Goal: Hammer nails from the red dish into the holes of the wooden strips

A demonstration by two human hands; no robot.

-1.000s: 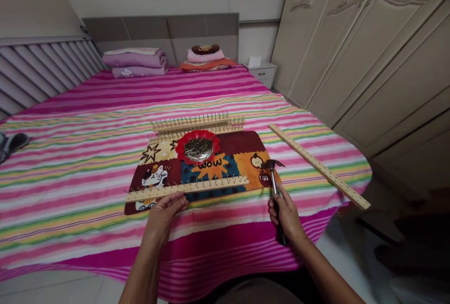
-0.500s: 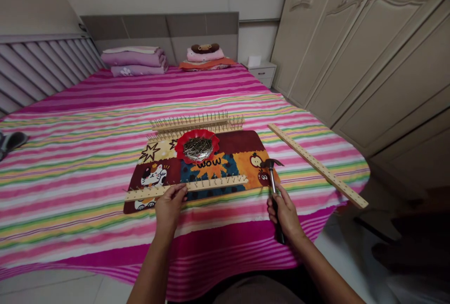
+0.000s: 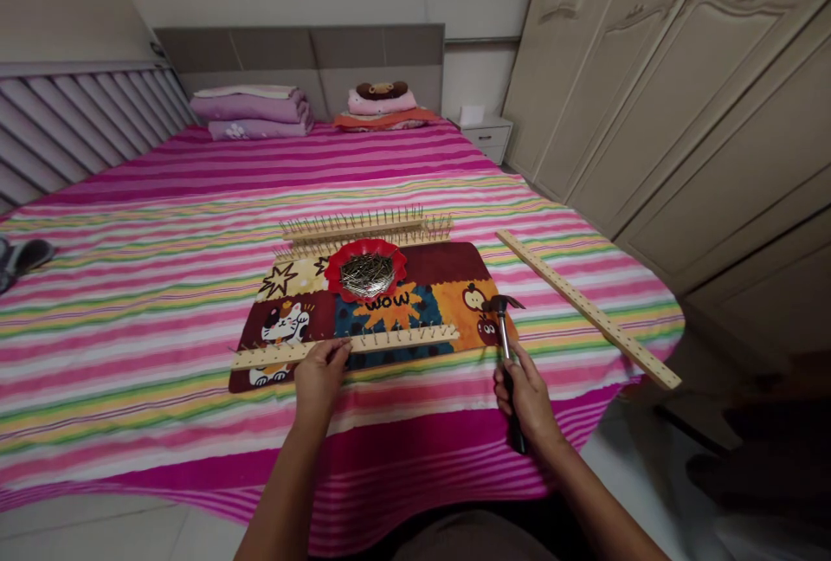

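My right hand (image 3: 529,392) grips the black handle of a claw hammer (image 3: 505,336), whose head is up over the mat's right end. My left hand (image 3: 319,379) is closed, thumb and fingertips together at the front edge of a pale wooden strip (image 3: 402,338). Whatever those fingertips pinch is too small or hidden to tell. Nails stand up along this strip, which lies across a colourful printed mat (image 3: 464,262). Behind it on the mat sits a red scalloped bowl (image 3: 332,280) full of loose nails (image 3: 367,274).
More wooden strips (image 3: 357,229) bristling with nails lie behind the bowl. A long strip with holes (image 3: 584,308) rests slantwise at the right of the striped bed (image 3: 162,284). Folded bedding (image 3: 253,115) is stacked by the headboard. A wardrobe (image 3: 649,111) stands at the right.
My left hand has slid slightly to the right along the front strip. The right hand and hammer are almost unmoved.
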